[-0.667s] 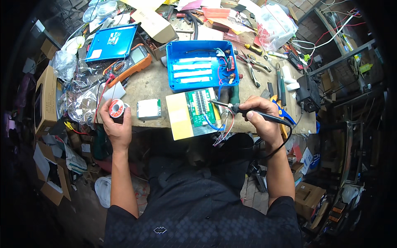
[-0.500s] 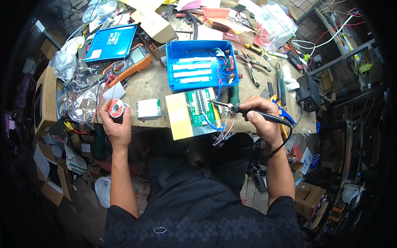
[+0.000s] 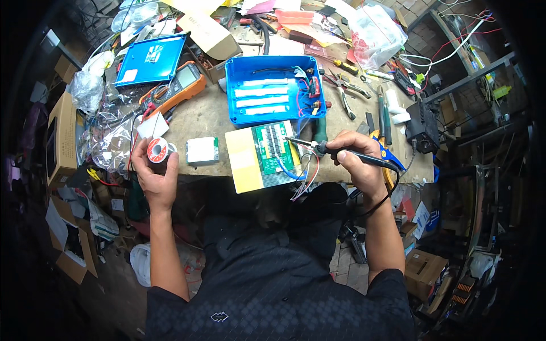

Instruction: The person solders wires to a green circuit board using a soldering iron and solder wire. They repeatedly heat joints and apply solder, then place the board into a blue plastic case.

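Note:
My left hand grips a small spool of solder wire with a red face at the bench's front left edge. My right hand holds a black soldering iron like a pen, its tip resting over a green circuit board. The board lies on a yellow-wrapped battery pack at the bench's front edge. Coloured wires hang off the board below the iron. Behind it lies an open blue plastic case with white strips inside.
An orange multimeter, a blue lid and a small white module lie on the left of the bench. Pliers, screwdrivers, plastic bags and cardboard boxes crowd the back and sides. A black soldering station sits at right.

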`<action>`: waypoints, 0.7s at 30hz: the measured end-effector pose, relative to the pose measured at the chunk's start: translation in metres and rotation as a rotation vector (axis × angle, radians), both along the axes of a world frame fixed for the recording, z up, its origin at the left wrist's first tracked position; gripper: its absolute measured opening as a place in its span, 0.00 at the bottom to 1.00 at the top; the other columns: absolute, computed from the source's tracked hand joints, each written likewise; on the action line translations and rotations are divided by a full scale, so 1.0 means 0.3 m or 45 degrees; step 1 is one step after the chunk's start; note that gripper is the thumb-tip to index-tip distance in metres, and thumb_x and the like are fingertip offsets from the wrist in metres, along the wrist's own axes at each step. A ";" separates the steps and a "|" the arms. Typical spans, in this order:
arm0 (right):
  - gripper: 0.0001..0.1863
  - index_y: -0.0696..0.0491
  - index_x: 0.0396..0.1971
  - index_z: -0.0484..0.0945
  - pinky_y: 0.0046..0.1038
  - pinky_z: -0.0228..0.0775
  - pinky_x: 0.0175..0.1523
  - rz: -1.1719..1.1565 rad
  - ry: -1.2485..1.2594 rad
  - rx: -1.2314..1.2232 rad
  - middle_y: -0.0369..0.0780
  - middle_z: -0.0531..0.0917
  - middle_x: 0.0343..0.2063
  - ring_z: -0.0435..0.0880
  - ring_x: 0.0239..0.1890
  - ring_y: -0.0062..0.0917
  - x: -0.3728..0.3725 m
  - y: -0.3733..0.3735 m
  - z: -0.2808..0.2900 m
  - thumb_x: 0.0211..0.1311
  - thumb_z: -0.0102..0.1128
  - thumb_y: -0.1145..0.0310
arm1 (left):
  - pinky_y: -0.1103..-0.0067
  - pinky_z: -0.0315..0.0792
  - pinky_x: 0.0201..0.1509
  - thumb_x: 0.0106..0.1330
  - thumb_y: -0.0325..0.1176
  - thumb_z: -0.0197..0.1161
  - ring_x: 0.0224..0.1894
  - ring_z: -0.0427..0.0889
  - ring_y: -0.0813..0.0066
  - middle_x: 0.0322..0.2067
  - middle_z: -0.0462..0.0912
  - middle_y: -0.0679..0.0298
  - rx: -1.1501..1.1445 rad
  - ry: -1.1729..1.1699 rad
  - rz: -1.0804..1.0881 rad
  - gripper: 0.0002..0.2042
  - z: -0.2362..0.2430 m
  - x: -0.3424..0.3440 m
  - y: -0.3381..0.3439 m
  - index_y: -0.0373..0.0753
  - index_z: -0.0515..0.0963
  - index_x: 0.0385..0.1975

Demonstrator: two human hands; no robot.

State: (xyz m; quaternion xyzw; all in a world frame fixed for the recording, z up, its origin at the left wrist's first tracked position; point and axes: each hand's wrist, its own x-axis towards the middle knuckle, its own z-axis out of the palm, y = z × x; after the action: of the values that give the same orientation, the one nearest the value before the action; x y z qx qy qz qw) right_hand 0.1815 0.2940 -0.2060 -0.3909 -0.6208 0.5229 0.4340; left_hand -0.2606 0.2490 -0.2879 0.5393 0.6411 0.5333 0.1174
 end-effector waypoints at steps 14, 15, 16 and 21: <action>0.12 0.63 0.44 0.88 0.25 0.74 0.51 0.012 0.027 0.032 0.39 0.87 0.38 0.83 0.42 0.22 -0.003 0.001 0.000 0.65 0.67 0.71 | 0.83 0.72 0.33 0.69 0.25 0.75 0.29 0.79 0.83 0.29 0.85 0.66 -0.040 -0.259 -0.514 0.04 0.252 0.403 -0.149 0.33 0.86 0.34; 0.13 0.63 0.44 0.88 0.25 0.74 0.50 -0.010 0.043 0.049 0.39 0.87 0.38 0.83 0.41 0.21 -0.005 0.002 -0.004 0.66 0.67 0.71 | 0.84 0.69 0.29 0.68 0.27 0.76 0.26 0.77 0.86 0.30 0.86 0.66 -0.097 -0.236 -0.570 0.05 0.279 0.448 -0.149 0.33 0.87 0.37; 0.13 0.63 0.44 0.88 0.24 0.74 0.49 -0.032 0.059 0.067 0.40 0.87 0.38 0.83 0.41 0.21 -0.009 0.003 -0.011 0.66 0.66 0.71 | 0.85 0.66 0.26 0.67 0.28 0.78 0.22 0.73 0.88 0.29 0.86 0.67 -0.151 -0.351 -0.585 0.07 0.288 0.497 -0.144 0.33 0.88 0.39; 0.13 0.62 0.45 0.88 0.23 0.73 0.46 -0.089 0.120 0.109 0.39 0.86 0.38 0.81 0.38 0.19 0.021 -0.007 -0.029 0.66 0.66 0.71 | 0.88 0.68 0.31 0.71 0.27 0.75 0.26 0.77 0.91 0.27 0.87 0.71 -0.399 -0.553 -0.559 0.07 0.334 0.618 -0.083 0.29 0.88 0.39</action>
State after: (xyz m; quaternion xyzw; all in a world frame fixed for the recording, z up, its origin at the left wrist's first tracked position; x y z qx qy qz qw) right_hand 0.1878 0.2918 -0.2148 -0.3682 -0.6074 0.4983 0.4972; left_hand -0.0752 0.2242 -0.1877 0.5135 0.5440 0.4928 0.4445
